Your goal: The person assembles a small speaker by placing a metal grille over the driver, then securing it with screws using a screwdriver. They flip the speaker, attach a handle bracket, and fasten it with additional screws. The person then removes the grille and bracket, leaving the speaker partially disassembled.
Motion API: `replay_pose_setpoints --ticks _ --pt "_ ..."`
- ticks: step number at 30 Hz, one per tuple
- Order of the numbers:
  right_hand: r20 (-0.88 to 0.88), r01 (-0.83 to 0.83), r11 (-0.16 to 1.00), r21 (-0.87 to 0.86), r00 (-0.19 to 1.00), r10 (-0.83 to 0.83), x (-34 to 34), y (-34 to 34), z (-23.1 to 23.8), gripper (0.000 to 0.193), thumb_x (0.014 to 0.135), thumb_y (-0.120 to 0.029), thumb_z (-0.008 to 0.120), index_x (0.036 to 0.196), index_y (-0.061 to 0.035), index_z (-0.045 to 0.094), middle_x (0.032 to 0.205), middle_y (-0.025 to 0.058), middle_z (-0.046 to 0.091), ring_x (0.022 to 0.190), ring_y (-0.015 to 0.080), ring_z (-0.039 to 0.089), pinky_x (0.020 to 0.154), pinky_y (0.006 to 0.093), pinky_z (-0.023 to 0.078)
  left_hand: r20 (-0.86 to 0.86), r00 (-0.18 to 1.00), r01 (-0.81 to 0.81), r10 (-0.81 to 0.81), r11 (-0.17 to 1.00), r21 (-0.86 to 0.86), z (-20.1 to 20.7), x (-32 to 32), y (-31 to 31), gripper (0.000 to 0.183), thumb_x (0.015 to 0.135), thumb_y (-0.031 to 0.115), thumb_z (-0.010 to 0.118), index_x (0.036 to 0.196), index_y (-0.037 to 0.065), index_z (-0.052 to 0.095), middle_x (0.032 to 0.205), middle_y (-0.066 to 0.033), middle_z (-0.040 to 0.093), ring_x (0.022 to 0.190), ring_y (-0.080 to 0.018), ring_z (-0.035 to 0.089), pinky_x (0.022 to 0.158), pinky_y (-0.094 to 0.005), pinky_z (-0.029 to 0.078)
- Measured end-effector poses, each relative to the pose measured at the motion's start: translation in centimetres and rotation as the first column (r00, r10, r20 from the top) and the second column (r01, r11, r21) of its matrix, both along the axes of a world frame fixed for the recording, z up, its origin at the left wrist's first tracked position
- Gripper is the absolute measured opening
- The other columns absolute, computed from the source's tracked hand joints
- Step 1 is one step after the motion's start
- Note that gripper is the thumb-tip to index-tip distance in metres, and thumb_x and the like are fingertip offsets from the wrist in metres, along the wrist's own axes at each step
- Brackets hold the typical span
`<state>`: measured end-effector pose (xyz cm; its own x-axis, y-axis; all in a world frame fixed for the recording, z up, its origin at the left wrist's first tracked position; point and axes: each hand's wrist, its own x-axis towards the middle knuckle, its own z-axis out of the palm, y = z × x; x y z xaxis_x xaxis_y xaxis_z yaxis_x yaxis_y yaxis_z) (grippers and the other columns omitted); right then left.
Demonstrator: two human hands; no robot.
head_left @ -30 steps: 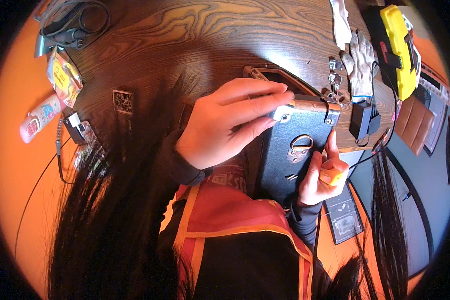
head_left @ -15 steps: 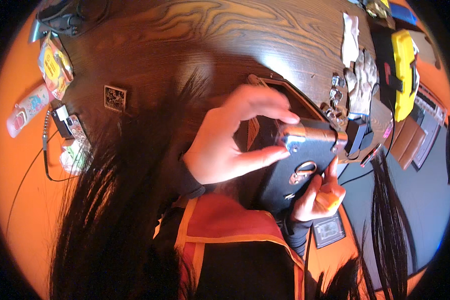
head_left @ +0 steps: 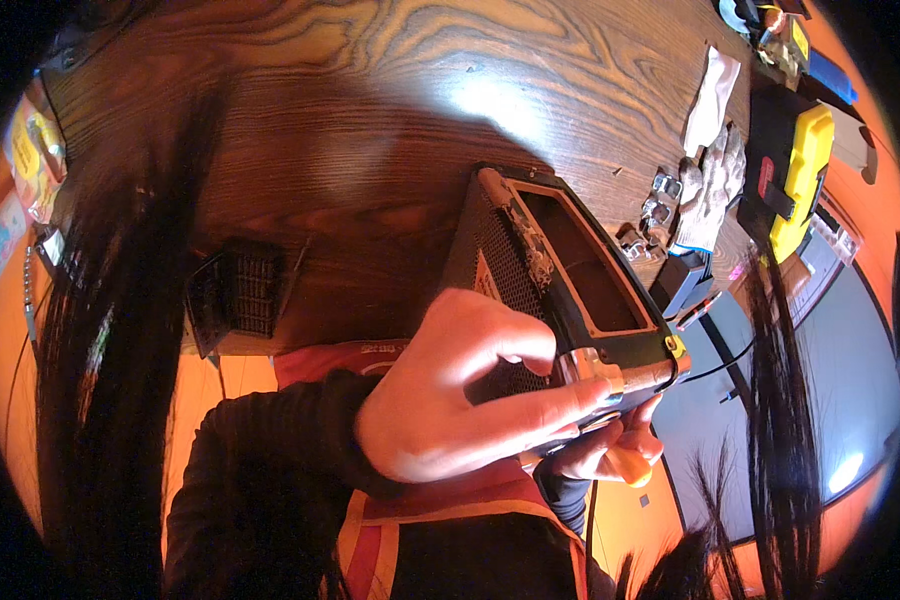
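A black box-shaped cabinet (head_left: 492, 245) with a perforated mesh side and a rectangular, wood-edged opening lies tilted in front of me. It looks like a small speaker cabinet. My left hand (head_left: 460, 400) is closed, its thumb and index finger at a shiny metal corner piece (head_left: 580, 368) on the cabinet's near end. Under that end, my right hand (head_left: 598, 455) has its fingers curled close to the cabinet. A small orange-yellow thing (head_left: 630, 466) shows at the right hand, its kind unclear. The cabinet hides part of the right hand.
To the right lie loose metal corner pieces (head_left: 660, 200), a grey work glove (head_left: 712, 185), a white cloth-like strip (head_left: 713, 95), a small black box (head_left: 682, 280) and a black toolbox with yellow trim (head_left: 808, 165). A dark slatted panel (head_left: 245, 292) sits left, partly behind hair. A plastic packet (head_left: 35, 155) is farther left.
The cabinet has tipped so its opening now shows, where its dark flat face with a metal ring showed before. Both hands moved lower with it, and the view has shifted.
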<state>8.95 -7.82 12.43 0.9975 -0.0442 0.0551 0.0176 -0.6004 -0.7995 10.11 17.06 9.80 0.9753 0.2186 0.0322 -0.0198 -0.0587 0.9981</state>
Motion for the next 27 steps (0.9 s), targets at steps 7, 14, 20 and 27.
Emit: replay_pose_setpoints --ticks 7,14,20,27 --pt "0.109 -0.069 0.978 -0.196 0.990 0.091 -0.9 -0.4 0.7 0.030 0.084 -0.019 0.061 0.094 -0.0012 0.039 0.107 0.0233 0.055 0.092 0.0274 0.057 0.085 0.0420 0.046 0.106 0.994 0.010 -0.001 0.996 -0.085 0.1 -0.2 0.1 0.029 0.069 0.014 0.073 0.097 0.007 0.068 0.082 -0.0019 0.051 0.069 -0.0142 0.050 0.055 -0.0284 0.030" --pt "-0.031 0.262 0.965 0.017 0.965 -0.262 -3.9 -2.4 -0.2 0.052 0.083 -0.028 0.063 0.119 0.0025 0.042 0.113 0.0182 0.053 0.097 0.0260 0.054 0.084 0.0378 0.046 0.108 0.974 -0.211 0.197 0.968 0.137 1.2 -0.2 -1.5 0.038 0.061 0.016 0.077 0.097 0.006 0.069 0.082 0.0012 0.042 0.067 -0.0124 0.044 0.055 -0.0265 0.030" --pt "-0.080 0.118 0.993 -0.015 0.990 -0.118 -3.3 -3.6 0.4 0.036 0.079 -0.018 0.062 0.105 0.0039 0.049 0.108 0.0231 0.055 0.091 0.0260 0.056 0.080 0.0404 0.048 0.094 0.964 -0.263 0.249 0.943 0.204 1.4 -0.2 -2.3 0.038 0.061 0.015 0.078 0.096 0.003 0.069 0.083 0.0000 0.042 0.065 -0.0117 0.043 0.052 -0.0265 0.030" --pt "-0.024 0.080 0.997 -0.015 0.996 -0.081 -2.7 -2.4 -0.4 0.038 0.077 -0.012 0.059 0.109 0.0055 0.047 0.108 0.0244 0.055 0.090 0.0259 0.057 0.080 0.0388 0.049 0.021 0.992 -0.128 0.126 0.988 0.086 2.0 0.2 -1.5 0.042 0.057 0.015 0.077 0.096 0.002 0.068 0.086 -0.0024 0.053 0.068 -0.0123 0.050 0.052 -0.0252 0.031"
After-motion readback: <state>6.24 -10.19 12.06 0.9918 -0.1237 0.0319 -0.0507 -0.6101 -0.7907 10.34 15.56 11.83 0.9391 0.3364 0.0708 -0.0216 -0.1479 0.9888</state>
